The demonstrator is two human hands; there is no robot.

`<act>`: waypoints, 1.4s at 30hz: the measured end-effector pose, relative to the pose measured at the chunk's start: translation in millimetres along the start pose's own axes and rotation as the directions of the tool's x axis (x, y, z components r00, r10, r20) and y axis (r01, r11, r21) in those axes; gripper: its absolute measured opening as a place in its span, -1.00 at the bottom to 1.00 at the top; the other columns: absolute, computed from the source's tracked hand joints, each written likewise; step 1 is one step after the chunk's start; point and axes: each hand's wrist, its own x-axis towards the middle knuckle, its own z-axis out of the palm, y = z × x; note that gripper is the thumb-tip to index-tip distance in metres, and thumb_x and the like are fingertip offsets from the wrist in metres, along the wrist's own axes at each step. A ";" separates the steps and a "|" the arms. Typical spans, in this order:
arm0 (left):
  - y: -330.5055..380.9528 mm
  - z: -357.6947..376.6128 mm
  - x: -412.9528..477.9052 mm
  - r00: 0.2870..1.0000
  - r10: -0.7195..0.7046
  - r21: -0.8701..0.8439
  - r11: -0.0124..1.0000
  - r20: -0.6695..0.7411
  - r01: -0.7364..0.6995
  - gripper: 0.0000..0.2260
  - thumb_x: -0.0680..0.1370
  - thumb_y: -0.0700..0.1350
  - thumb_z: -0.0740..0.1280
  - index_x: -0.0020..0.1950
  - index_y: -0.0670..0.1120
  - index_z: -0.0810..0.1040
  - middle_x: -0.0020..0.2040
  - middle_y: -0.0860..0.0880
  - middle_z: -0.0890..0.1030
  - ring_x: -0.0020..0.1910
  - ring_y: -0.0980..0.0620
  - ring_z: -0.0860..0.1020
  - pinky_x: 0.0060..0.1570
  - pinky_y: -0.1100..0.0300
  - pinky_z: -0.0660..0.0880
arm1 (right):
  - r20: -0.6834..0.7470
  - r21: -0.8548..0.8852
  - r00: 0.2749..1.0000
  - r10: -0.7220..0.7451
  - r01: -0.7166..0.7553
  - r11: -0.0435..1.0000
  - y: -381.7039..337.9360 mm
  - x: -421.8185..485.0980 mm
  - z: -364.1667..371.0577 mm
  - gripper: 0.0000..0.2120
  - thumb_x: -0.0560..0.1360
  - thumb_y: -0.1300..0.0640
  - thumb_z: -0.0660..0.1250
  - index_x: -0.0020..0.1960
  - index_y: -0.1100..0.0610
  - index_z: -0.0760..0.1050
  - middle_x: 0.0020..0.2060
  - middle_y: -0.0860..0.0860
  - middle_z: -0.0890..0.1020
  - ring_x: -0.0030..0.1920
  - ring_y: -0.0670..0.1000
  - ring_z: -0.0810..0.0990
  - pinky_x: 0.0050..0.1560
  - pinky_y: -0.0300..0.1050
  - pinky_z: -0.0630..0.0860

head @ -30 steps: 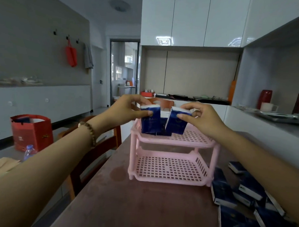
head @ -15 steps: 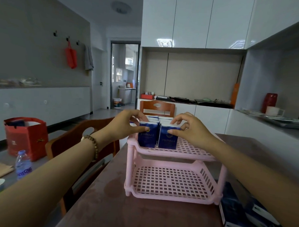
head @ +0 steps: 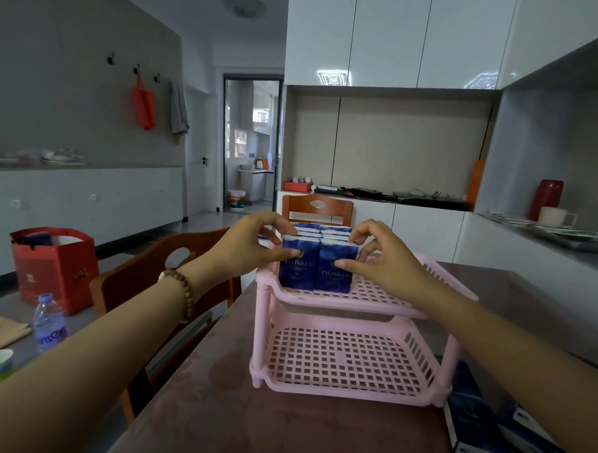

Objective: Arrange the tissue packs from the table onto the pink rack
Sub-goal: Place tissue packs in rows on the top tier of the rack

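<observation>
As left hand [head: 248,249] pinches pack [head: 296,272], right hand [head: 388,264] another

rack [head: 359,393]: pink plastic, perforated, slight sheen. packs [head: 314,269]: glossy blue film. table [head: 247,429]: smooth, semi-gloss brown. chair [head: 144,288]: varnished wood.

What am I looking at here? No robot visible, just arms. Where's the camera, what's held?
No machine: a person works bare-handed. The one view comes from a wide-angle camera on their head, looking forward and down. The left hand pinches the left front pack, the right hand the right front pack; both TWINKLE tissue packs stand upright on the top tier of the pink rack, with more packs behind. The lower tier is empty. The rack stands on a brown table; loose tissue packs lie at its right.
</observation>
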 end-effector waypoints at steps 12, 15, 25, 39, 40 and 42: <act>15.9 -4.7 -10.3 1.000 -0.021 0.109 0.994 -0.016 0.023 -0.74 0.43 -0.01 0.42 0.09 0.05 0.51 0.15 0.11 0.44 0.05 0.14 0.48 -0.04 0.22 0.56 | -0.023 -0.068 0.999 -0.022 0.021 0.997 -12.2 -8.9 -9.6 -0.63 0.40 0.11 0.44 0.16 0.01 0.41 0.11 -0.07 0.37 -0.01 -0.06 0.47 -0.12 -0.30 0.52; 27.1 -6.0 -18.6 1.000 0.005 0.263 0.965 -0.001 -0.005 -0.71 0.47 0.05 0.38 0.16 0.04 0.49 0.21 0.06 0.44 0.14 0.11 0.42 0.05 0.26 0.43 | 0.011 -0.091 0.999 -0.031 0.032 0.995 -18.4 -17.2 -18.1 -0.60 0.43 0.08 0.41 0.23 -0.02 0.40 0.14 -0.10 0.37 0.04 -0.10 0.46 -0.07 -0.29 0.50; 89.3 37.5 -70.8 0.969 0.207 0.487 0.838 0.132 -0.245 -0.54 0.49 0.24 0.24 0.32 0.08 0.41 0.35 0.06 0.39 0.34 0.08 0.27 0.30 0.17 0.25 | 0.240 -0.243 0.968 0.070 -0.010 0.970 -37.2 -116.1 -72.0 -0.44 0.40 -0.09 0.37 0.35 -0.21 0.26 0.33 -0.26 0.23 0.34 -0.22 0.22 0.33 -0.18 0.28; 129.4 181.9 -135.4 0.892 0.163 0.006 0.983 0.421 -0.183 -0.62 0.57 0.14 0.17 0.24 -0.05 0.53 0.13 -0.03 0.55 0.12 0.05 0.46 0.20 0.12 0.38 | 0.325 -0.247 0.853 0.409 -0.341 0.907 -0.3 -264.5 -121.3 -0.49 0.25 -0.28 0.38 0.19 -0.31 0.44 0.26 -0.34 0.41 0.29 -0.29 0.36 0.31 -0.26 0.30; 126.7 188.6 -135.0 0.886 0.143 -0.028 0.989 0.442 -0.146 -0.62 0.58 0.13 0.13 0.23 -0.06 0.53 0.09 -0.03 0.54 0.08 0.04 0.44 0.20 0.09 0.37 | 0.351 -0.252 0.836 0.421 -0.349 0.903 0.1 -268.1 -118.8 -0.46 0.25 -0.28 0.39 0.22 -0.30 0.42 0.25 -0.35 0.38 0.30 -0.27 0.33 0.30 -0.27 0.27; 119.3 200.4 -134.8 0.879 0.105 -0.043 0.994 0.464 -0.097 -0.61 0.60 0.11 0.07 0.23 -0.06 0.52 0.02 -0.03 0.49 0.05 0.03 0.39 0.22 0.04 0.33 | 0.391 -0.276 0.806 0.445 -0.359 0.892 1.1 -273.6 -113.7 -0.40 0.26 -0.29 0.38 0.27 -0.32 0.35 0.24 -0.36 0.31 0.33 -0.25 0.22 0.35 -0.21 0.20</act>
